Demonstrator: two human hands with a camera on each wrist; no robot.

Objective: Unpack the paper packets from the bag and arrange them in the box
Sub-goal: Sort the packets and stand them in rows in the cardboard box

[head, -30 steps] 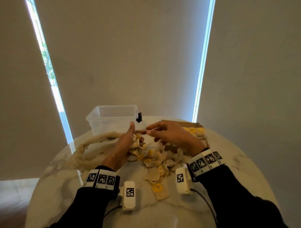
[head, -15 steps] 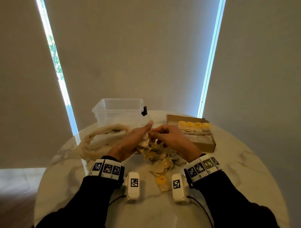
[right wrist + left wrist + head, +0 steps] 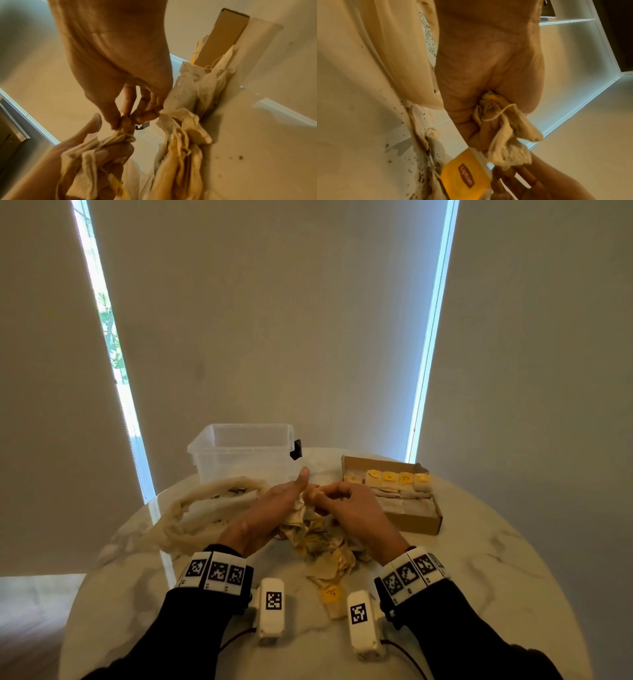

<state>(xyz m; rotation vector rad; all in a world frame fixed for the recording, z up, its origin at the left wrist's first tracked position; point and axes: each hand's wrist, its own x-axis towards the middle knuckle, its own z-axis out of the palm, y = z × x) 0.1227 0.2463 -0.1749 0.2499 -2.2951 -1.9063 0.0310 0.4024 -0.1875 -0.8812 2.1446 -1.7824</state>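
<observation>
A loose pile of crumpled paper packets with yellow tags lies mid-table. My left hand grips a bunch of these packets, thumb raised; a yellow tag hangs below it. My right hand meets it from the right and pinches the top of one packet in that bunch with its fingertips. The limp beige bag lies left of the hands. The cardboard box, at the right, holds a back row of upright packets and flat ones in front.
A clear plastic tub stands at the back behind the bag. Dark tea crumbs speckle the round marble table. The wall and blinds stand close behind the table's far edge.
My right hand's fingers, stretched out a second ago, have closed into a pinch on a packet in the left hand's bunch. Both hands have drawn together above the pile.
</observation>
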